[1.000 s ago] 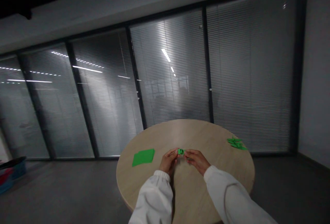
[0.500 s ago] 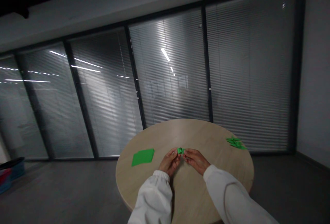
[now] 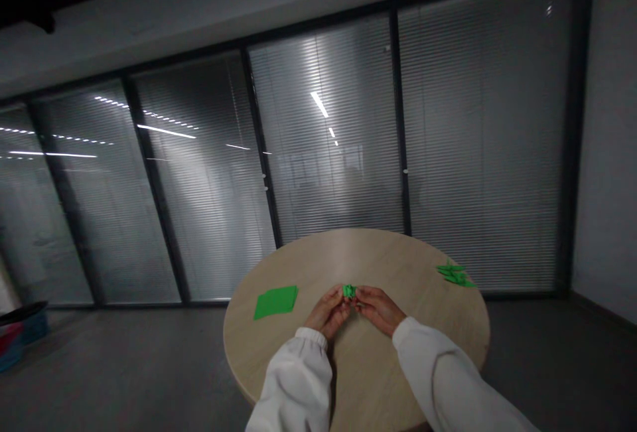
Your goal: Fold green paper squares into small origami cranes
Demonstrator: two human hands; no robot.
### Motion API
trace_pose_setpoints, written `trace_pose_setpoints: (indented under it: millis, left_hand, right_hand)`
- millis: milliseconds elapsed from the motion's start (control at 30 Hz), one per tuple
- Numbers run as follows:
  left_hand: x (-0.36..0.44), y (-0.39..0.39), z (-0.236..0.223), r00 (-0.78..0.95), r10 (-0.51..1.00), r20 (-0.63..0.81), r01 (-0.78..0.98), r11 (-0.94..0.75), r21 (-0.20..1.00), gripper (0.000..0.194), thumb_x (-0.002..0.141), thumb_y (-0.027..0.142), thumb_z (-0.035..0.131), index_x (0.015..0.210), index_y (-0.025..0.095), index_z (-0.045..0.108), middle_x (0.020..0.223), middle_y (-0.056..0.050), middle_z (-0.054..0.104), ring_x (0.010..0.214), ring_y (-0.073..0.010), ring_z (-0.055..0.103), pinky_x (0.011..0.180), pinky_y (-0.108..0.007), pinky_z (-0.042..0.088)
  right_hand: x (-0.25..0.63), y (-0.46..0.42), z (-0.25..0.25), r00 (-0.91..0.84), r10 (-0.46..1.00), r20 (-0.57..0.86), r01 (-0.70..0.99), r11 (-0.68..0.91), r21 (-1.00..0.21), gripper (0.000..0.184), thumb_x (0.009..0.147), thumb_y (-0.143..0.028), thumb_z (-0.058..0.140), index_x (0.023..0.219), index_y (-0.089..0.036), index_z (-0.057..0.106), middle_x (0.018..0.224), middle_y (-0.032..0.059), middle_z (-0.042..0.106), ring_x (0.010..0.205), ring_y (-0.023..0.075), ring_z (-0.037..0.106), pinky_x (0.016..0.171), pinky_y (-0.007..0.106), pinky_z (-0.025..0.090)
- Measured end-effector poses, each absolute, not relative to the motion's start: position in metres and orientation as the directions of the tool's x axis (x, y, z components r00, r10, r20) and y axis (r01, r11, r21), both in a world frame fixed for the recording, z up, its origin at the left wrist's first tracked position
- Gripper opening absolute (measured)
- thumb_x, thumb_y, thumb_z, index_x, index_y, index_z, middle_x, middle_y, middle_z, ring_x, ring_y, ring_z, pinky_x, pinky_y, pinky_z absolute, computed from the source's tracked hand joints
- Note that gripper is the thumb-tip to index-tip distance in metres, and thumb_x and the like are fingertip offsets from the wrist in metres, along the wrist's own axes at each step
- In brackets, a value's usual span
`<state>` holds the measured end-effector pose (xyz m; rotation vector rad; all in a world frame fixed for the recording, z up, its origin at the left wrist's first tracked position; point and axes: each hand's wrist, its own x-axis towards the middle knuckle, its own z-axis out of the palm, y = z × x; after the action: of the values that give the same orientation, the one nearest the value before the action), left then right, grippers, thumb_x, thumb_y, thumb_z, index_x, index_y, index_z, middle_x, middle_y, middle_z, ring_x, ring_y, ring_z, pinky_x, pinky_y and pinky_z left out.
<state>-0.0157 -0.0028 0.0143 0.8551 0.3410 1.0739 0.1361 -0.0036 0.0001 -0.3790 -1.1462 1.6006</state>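
Note:
Between my two hands is a small piece of folded green paper (image 3: 349,292), held just above the middle of the round table. My left hand (image 3: 328,311) pinches its left side, fingers closed. On its right side the fingers of my right hand (image 3: 379,307) are closed on the same paper. The exact shape of the folds is too small to make out. To the left of my hands lies a stack of flat green paper sheets (image 3: 276,302). Several folded green paper pieces (image 3: 455,274) lie in a pile near the table's right edge.
The round wooden table (image 3: 358,249) stands before a wall of glass panels with blinds (image 3: 328,140). On the floor at far left is a dark bin or basket (image 3: 32,326) with something red and blue beside it.
The folded green paper between my fingers looks slightly different in shape, its dark gap shifted lower. Both hands stay nearly in place, and the stack and pile have not moved.

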Motion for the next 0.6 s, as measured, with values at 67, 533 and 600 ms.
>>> trace_pose_setpoints:
  millis: [67, 533, 600]
  left_hand:
    - [-0.0156, -0.0030, 0.0145, 0.471, 0.868, 0.156, -0.627, 0.205, 0.752, 0.017, 0.068, 0.014, 0.070, 0.081, 0.011, 0.060, 0.074, -0.003, 0.063, 0.065, -0.0070, 0.059, 0.062, -0.015, 0.047]
    - [-0.0155, -0.0053, 0.0188, 0.481, 0.856, 0.190, -0.599, 0.161, 0.785, 0.022, 0.067, 0.019, 0.072, 0.082, 0.011, 0.058, 0.076, -0.005, 0.061, 0.071, -0.0114, 0.060, 0.063, -0.018, 0.048]
    - [-0.0155, -0.0054, 0.0193, 0.486, 0.851, 0.202, -0.596, 0.153, 0.788, 0.022, 0.067, 0.020, 0.072, 0.082, 0.011, 0.058, 0.076, -0.005, 0.061, 0.071, -0.0117, 0.060, 0.062, -0.018, 0.048]
  right_hand:
    - [0.1360, -0.0032, -0.0004, -0.378, 0.873, 0.308, -0.586, 0.033, -0.810, 0.023, 0.066, -0.032, 0.073, 0.078, -0.013, 0.068, 0.076, 0.0036, 0.063, 0.068, 0.0111, 0.054, 0.068, 0.025, 0.039]
    - [0.1343, -0.0063, 0.0033, -0.373, 0.867, 0.329, -0.618, 0.032, -0.785, 0.021, 0.068, -0.032, 0.070, 0.077, -0.014, 0.066, 0.071, 0.0023, 0.060, 0.065, 0.0121, 0.052, 0.069, 0.027, 0.040]
    - [0.1343, -0.0079, 0.0049, -0.369, 0.870, 0.328, -0.615, 0.037, -0.788, 0.021, 0.068, -0.032, 0.070, 0.077, -0.013, 0.066, 0.072, 0.0027, 0.060, 0.065, 0.0123, 0.052, 0.070, 0.028, 0.040]
